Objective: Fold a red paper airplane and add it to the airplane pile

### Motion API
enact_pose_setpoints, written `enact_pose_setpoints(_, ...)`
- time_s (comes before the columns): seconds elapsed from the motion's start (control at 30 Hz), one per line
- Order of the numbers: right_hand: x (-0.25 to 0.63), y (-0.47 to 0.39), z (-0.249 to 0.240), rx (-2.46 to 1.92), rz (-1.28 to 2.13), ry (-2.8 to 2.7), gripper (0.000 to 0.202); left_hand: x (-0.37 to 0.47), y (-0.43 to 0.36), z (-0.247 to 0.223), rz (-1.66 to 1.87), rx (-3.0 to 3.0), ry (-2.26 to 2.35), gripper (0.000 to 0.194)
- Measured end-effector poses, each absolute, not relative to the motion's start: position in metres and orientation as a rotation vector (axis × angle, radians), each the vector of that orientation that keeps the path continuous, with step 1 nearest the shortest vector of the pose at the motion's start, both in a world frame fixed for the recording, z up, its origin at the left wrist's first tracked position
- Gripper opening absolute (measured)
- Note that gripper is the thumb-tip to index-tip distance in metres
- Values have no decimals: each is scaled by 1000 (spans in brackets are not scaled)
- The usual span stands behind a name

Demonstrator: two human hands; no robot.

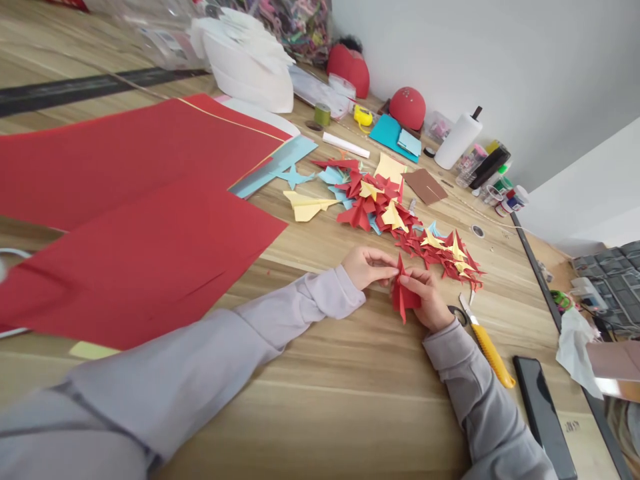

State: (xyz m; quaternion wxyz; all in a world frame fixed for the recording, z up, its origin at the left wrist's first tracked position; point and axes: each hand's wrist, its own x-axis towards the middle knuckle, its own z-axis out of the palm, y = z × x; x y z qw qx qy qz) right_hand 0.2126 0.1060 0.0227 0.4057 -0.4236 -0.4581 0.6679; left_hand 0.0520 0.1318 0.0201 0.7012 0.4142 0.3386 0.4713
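Both hands meet over the table around a small folded red paper plane (403, 303). My left hand (369, 267) pinches its upper left edge between thumb and fingers. From the other side, my right hand (426, 293) grips the paper, thumb on top. Just beyond the hands lies a long heap of folded paper pieces (377, 203), mostly red with some yellow and blue. A yellow paper plane (307, 205) rests at the heap's left end. Close to my right wrist is a yellow-handled utility knife (493, 353), lying partly by dark scissors handles (459, 315).
Large red paper sheets (150, 247) cover the left of the wooden table. A black phone (543, 413) lies at the right edge. Along the back stand a white paper roll (457, 140), a yellow tape measure (363, 116), small jars and a stack of white tissues (250, 67).
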Motion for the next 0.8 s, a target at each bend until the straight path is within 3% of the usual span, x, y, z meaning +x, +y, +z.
enact_pose_setpoints(0.8,206,107,24,-1256,1509,-1308,33,52,137,16,990,928,811,15)
